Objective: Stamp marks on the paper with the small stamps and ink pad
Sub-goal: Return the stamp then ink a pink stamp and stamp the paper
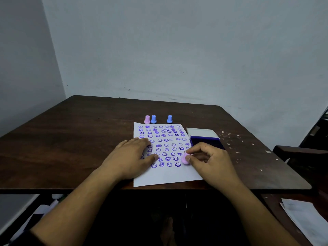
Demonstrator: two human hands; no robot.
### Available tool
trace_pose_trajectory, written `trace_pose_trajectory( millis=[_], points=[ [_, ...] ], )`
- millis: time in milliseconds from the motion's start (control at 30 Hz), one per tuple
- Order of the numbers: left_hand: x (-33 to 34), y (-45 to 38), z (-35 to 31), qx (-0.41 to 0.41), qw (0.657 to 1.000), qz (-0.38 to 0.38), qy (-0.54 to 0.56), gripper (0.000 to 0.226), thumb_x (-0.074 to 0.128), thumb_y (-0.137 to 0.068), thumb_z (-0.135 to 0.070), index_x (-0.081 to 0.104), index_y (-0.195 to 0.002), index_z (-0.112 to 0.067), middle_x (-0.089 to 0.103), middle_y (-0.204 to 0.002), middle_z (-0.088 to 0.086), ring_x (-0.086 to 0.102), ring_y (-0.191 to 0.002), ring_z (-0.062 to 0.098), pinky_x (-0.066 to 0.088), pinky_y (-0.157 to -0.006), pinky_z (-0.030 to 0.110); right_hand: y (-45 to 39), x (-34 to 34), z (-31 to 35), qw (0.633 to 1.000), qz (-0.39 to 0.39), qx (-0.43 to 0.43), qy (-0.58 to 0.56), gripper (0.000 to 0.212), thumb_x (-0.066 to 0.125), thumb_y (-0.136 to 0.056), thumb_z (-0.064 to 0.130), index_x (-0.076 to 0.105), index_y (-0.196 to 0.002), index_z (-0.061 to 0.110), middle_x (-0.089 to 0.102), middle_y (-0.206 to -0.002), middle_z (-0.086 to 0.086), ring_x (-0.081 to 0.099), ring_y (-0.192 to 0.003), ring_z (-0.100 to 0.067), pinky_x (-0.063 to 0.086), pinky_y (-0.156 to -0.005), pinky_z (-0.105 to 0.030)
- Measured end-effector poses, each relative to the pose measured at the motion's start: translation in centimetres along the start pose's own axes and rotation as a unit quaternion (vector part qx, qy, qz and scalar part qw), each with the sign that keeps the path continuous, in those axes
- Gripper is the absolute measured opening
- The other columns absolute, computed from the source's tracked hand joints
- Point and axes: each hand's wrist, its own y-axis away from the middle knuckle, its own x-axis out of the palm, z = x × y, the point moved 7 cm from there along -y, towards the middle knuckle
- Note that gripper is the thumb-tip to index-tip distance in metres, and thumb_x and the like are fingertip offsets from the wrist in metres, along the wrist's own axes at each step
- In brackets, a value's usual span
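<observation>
We have filled most of the paper (165, 176) with purple marks — only the near strip stays bare. Our right hand (211, 162) fingers pinch the pink stamp (185, 159) at the last row's end; our left hand (131, 157) lies flat, fingers spread — pinning the sheet.

No legible text; only smiley stamp marks on the paper (170, 176).

Pretty bare room: plain pale grey-blue walls (177, 50) meeting in a corner at the back left, dim flat light. Dark brown wooden counter (71, 139) pushed up to the wall, white flecks near its right edge. A dark wooden chair arm (300, 152) pokes in at right.
</observation>
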Motion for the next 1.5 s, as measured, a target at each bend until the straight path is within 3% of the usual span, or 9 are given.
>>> trace_pose_trajectory(
  millis=[167,400,767,1233,1367,1500],
  points=[
    [-0.1,0.0,0.0,0.003,1.0,-0.012,0.0,0.076,0.033,-0.085,-0.08,0.045,-0.143,-0.033,0.048,-0.149,-0.013,0.041,-0.134,0.008,0.025,-0.117,0.041,0.1,0.2,0.0,0.999,0.004,-0.026,0.02,0.022,0.089,-0.082,0.019,0.076,-0.09,0.035,0.08,-0.089,0.022,0.078,-0.085,0.002,0.049,-0.073,-0.009],
    [0.0,-0.1,0.0,0.004,1.0,-0.013,-0.002,0.079,0.029,-0.083,-0.082,0.046,-0.142,-0.033,0.049,-0.148,-0.013,0.042,-0.134,0.007,0.028,-0.116,0.042,0.1,0.3,0.4,0.996,0.02,-0.051,0.068,0.022,0.085,-0.084,0.027,0.073,-0.094,0.042,0.078,-0.096,0.027,0.075,-0.093,0.0,0.054,-0.079,-0.014],
    [-0.1,0.0,-0.2,0.004,1.0,-0.011,-0.01,0.077,0.032,-0.085,-0.08,0.045,-0.144,-0.031,0.048,-0.149,-0.011,0.042,-0.134,0.01,0.028,-0.116,0.043,0.5,0.2,1.1,0.992,-0.002,-0.08,0.102,0.011,0.086,-0.085,0.019,0.08,-0.091,0.026,0.079,-0.095,0.019,0.074,-0.094,-0.004,0.061,-0.084,-0.037],
    [0.0,0.0,0.0,-0.001,1.0,0.0,-0.01,0.079,0.031,-0.084,-0.081,0.043,-0.145,-0.033,0.045,-0.152,-0.013,0.036,-0.14,0.01,0.026,-0.117,0.043,0.5,0.2,0.7,0.995,0.003,-0.058,0.085,0.013,0.085,-0.083,0.026,0.075,-0.09,0.032,0.078,-0.096,0.024,0.075,-0.091,-0.001,0.059,-0.081,-0.03],
    [-0.1,0.0,-0.1,-0.003,1.0,0.001,-0.004,0.082,0.029,-0.082,-0.083,0.043,-0.146,-0.033,0.045,-0.153,-0.013,0.036,-0.14,0.009,0.026,-0.118,0.043,0.0,-0.2,0.2,0.999,-0.001,-0.004,0.039,0.022,0.091,-0.08,0.021,0.076,-0.088,0.035,0.079,-0.09,0.023,0.076,-0.086,-0.001,0.058,-0.079,-0.021],
    [-0.1,0.1,-0.1,-0.004,1.0,0.001,-0.002,0.078,0.032,-0.085,-0.081,0.043,-0.145,-0.033,0.047,-0.15,-0.012,0.039,-0.137,0.01,0.027,-0.117,0.044,-2.4,-2.1,1.2,0.999,-0.033,0.022,0.002,0.018,0.087,-0.084,0.012,0.077,-0.081,0.027,0.082,-0.084,0.014,0.079,-0.077,-0.006,0.062,-0.074,-0.025]
  ],
)
